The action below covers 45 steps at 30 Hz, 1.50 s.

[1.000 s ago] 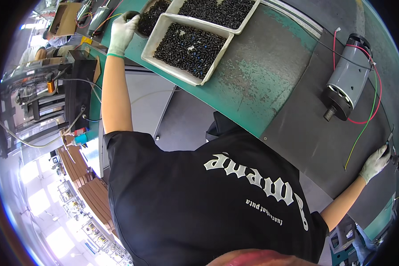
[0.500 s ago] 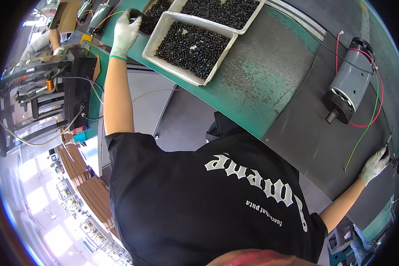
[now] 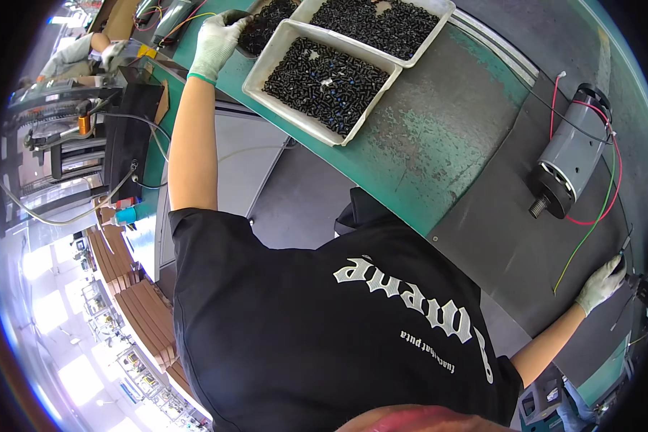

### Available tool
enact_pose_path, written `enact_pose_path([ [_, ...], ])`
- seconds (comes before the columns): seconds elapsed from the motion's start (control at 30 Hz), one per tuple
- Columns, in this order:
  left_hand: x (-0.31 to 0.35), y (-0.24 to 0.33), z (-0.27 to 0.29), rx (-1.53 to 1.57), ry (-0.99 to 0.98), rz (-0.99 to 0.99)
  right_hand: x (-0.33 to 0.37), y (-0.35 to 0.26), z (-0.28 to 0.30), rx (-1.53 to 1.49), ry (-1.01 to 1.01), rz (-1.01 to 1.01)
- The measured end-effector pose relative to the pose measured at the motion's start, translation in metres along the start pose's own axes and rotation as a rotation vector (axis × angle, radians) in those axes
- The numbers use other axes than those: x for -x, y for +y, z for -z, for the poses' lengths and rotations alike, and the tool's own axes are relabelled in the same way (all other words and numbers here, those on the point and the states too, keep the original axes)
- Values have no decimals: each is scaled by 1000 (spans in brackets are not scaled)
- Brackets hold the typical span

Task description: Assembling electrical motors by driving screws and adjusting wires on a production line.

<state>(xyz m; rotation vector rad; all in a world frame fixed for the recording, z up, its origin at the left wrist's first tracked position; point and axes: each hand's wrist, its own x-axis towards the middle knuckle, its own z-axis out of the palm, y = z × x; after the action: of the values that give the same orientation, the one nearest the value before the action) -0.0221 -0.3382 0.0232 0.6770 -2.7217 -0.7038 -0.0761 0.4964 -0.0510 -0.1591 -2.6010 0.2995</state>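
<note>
1. The left hand [image 3: 219, 43] is curled at the dark container [image 3: 248, 53]; whether anything is clamped cannot be told.
2. The right hand [image 3: 602, 284] is bent near a thin rod [image 3: 626, 243]; its grip cannot be told.
3. Small black parts [image 3: 324, 81] are held in the white tray [image 3: 294, 117]; judged light, stiff, best pinched by their sides.

Workshop: motor [image 3: 572, 150], parts trays [image 3: 271, 61]

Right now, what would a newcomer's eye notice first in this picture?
Probably the grey cylindrical motor on the dark mat at right. Then the pale tray of small black parts at upper centre, and the white-gloved left hand to its left.
</note>
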Motion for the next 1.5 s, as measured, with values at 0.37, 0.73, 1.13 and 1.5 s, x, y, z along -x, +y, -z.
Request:
enact_pose_path([
  [0.37, 14, 40, -10, -437, 100, -271, 0, -2, 1, 0, -2, 6],
  [0.73, 2, 25, 3, 254, 20, -112, -1, 5, 0, 7, -5, 7],
  [1.13, 20, 75, 33, -539, 179, -521, 0, 0, 1, 22, -10, -12],
  [1.5, -11, 38, 38, -264, -30, -319, 1, -10, 2, -6, 2, -42],
])
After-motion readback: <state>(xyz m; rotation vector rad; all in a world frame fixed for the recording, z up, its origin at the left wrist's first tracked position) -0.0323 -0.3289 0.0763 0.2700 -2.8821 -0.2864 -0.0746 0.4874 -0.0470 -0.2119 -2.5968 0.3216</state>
